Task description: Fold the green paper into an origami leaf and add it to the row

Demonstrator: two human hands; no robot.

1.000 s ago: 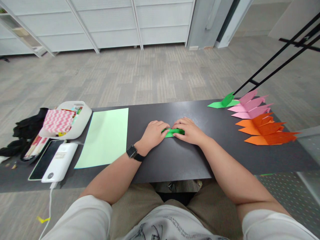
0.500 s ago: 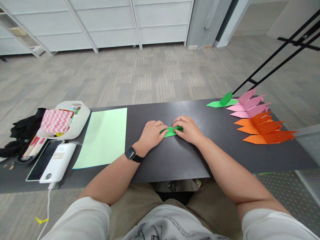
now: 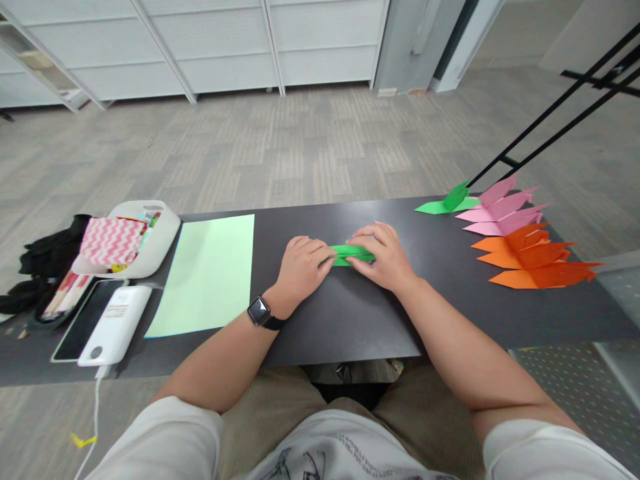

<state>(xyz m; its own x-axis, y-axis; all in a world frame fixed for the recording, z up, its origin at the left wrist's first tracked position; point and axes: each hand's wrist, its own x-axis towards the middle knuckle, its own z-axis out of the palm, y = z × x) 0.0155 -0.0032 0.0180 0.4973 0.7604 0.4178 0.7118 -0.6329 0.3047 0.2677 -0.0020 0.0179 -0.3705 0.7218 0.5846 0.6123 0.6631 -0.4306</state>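
Observation:
A narrow strip of folded green paper (image 3: 345,256) lies low over the middle of the dark table (image 3: 345,313), with a lengthwise crease showing. My left hand (image 3: 305,268), a watch on its wrist, is closed on the strip's left end, thumb in front and fingers behind. At the right end my right hand (image 3: 383,259) pinches the same paper, its thumb on the near side and curled fingers over the top. Both ends of the paper are partly hidden under my fingers.
Left of my hands lies a stack of pale green sheets (image 3: 210,277). Farther left are a white basket (image 3: 167,240), a phone (image 3: 83,327) and a white power bank (image 3: 115,323) with a cable. Folded paper pieces in green (image 3: 445,203), pink (image 3: 500,210) and orange (image 3: 530,260) stand at the right.
The green strip has shifted slightly away from me, and more of its top shows between my hands. My right fingers have lifted and spread a little over its right end.

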